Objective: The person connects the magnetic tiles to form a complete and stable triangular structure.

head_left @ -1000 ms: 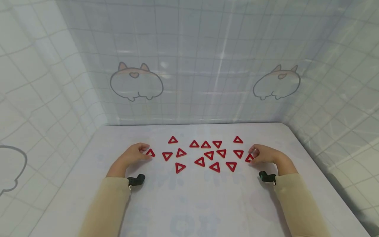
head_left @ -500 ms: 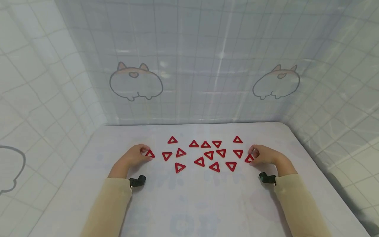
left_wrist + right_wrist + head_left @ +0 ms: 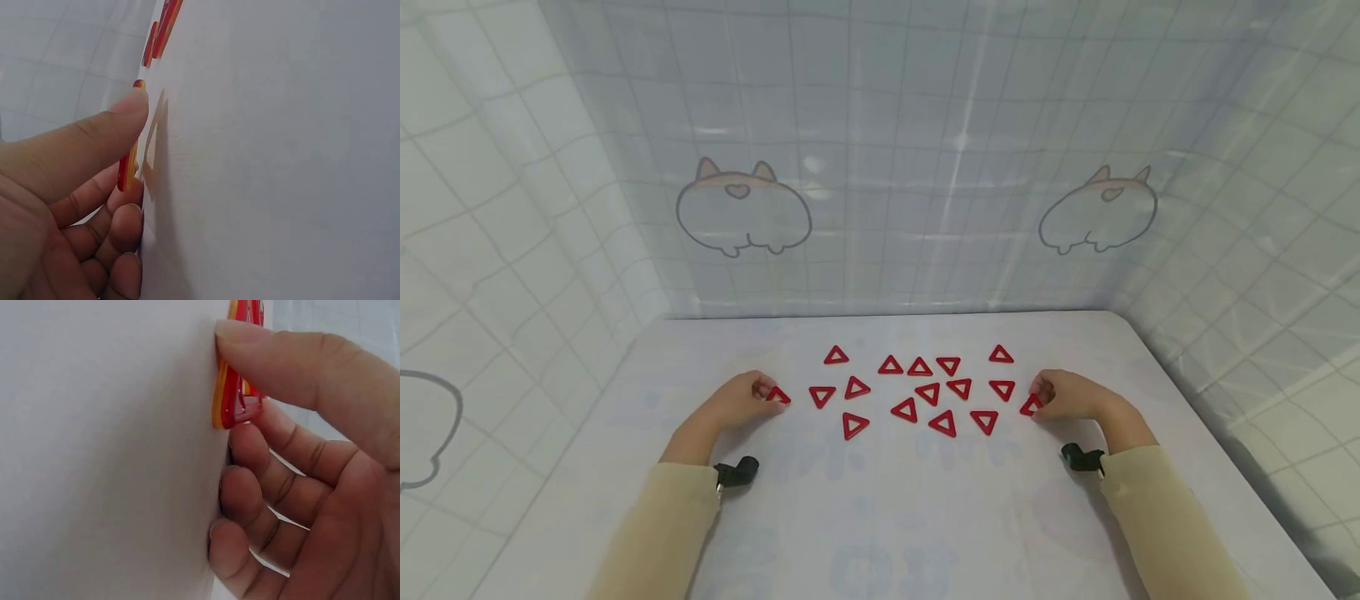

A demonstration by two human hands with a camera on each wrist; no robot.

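My left hand (image 3: 737, 402) pinches a hollow red triangle piece (image 3: 779, 396) at the left end of a scatter of similar pieces. In the left wrist view, the thumb presses on this triangle (image 3: 127, 169), which shows red and yellow layers on edge and casts a separate shadow on the white surface. At the right end, my right hand (image 3: 1067, 395) holds another hollow red triangle piece (image 3: 1030, 406) between thumb and fingers. The right wrist view has that triangle (image 3: 228, 403) close against the surface, partly covered by the thumb, with the other fingers curled below.
Between the hands, several hollow red triangles (image 3: 943, 424) lie flat on the white table (image 3: 865, 508), pointing various ways. A grid-patterned curtain (image 3: 895, 167) with cartoon animal prints stands behind the table and along both sides.
My left hand has shifted slightly toward me, its triangle moving with it and tilting. The right hand has moved very little, with its triangle still pinched. The other triangles have stayed in place.
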